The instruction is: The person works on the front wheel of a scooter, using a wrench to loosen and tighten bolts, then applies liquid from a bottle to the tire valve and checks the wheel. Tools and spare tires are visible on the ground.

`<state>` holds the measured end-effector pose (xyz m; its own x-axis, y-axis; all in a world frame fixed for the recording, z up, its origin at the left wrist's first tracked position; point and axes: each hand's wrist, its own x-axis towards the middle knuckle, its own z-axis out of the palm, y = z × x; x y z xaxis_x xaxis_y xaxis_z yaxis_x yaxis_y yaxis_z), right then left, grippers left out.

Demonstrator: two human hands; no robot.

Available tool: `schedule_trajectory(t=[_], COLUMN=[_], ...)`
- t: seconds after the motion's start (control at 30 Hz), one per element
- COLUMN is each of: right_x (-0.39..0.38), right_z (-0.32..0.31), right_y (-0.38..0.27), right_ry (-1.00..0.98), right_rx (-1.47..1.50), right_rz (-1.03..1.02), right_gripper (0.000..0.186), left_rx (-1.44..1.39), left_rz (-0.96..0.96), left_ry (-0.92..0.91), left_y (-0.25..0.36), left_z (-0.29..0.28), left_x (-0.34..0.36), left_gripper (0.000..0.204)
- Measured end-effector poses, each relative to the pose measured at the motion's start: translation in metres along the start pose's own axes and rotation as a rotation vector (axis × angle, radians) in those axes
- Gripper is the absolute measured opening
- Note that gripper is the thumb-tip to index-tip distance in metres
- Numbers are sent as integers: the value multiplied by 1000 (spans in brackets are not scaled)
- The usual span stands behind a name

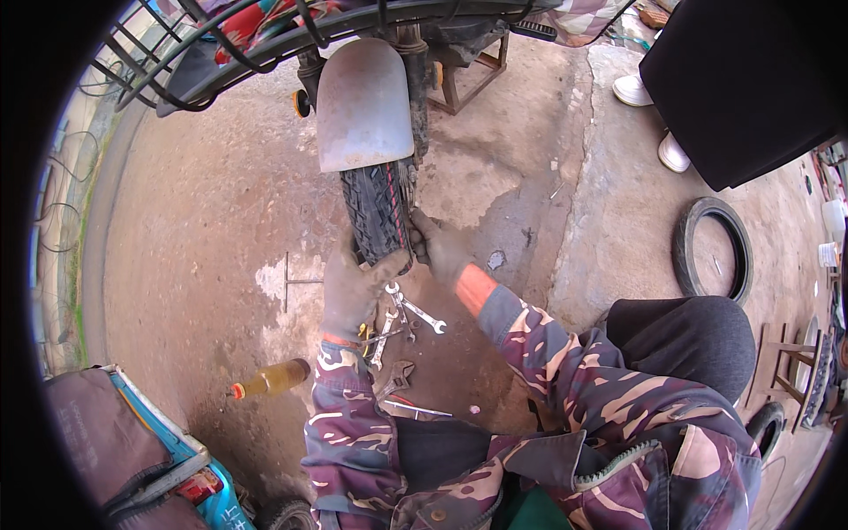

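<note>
A motorbike's front tyre point(371, 203) with a red stripe hangs below a silver mudguard point(364, 102). My left hand point(349, 287), in a grey glove, grips the tyre's lower left, thumb reaching across it. My gloved right hand point(437, 243) is curled against the wheel's right side; what its fingertips hold is hidden. Under my hands lie open-end spanners point(420, 314), an adjustable wrench point(397, 375) and other small tools, partly hidden by my left arm. A long T-shaped wrench point(285, 283) lies to the left of the wheel.
A bottle of yellow liquid point(274, 380) lies at lower left, near a blue vehicle point(212, 486). A wire basket point(132, 66) overhangs the top. At right are a loose tyre point(742, 261) and another person's white shoes point(632, 91), below a black patch. A metal stand point(477, 71) is behind the fork.
</note>
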<state>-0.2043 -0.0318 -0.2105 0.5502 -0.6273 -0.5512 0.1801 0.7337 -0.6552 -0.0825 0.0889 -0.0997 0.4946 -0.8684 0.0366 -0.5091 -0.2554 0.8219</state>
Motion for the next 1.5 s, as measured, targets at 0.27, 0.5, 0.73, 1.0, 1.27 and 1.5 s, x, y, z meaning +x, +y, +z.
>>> schedule_trajectory(t=[0.27, 0.5, 0.73, 1.0, 1.27, 1.5], right_x=[-5, 3, -1, 7, -5, 4], right_z=[1, -1, 3, -5, 6, -5], right_y=[-14, -2, -1, 6, -7, 2], right_ry=[169, 26, 220, -81, 206, -112], right_rx=[-519, -125, -475, 101, -491, 53], right_rz=[-124, -47, -241, -24, -217, -38], right_gripper=[48, 44, 41, 45, 44, 40], left_rx=[-127, 57, -53, -143, -118, -128], left_rz=[-60, 5, -71, -21, 16, 37], left_ry=[-28, 29, -19, -20, 11, 35], left_y=[14, 7, 16, 5, 5, 7], left_z=[-2, -1, 0, 3, 4, 4], left_x=[-3, -6, -3, -3, -4, -2], left_gripper=[92, 97, 87, 82, 78, 81])
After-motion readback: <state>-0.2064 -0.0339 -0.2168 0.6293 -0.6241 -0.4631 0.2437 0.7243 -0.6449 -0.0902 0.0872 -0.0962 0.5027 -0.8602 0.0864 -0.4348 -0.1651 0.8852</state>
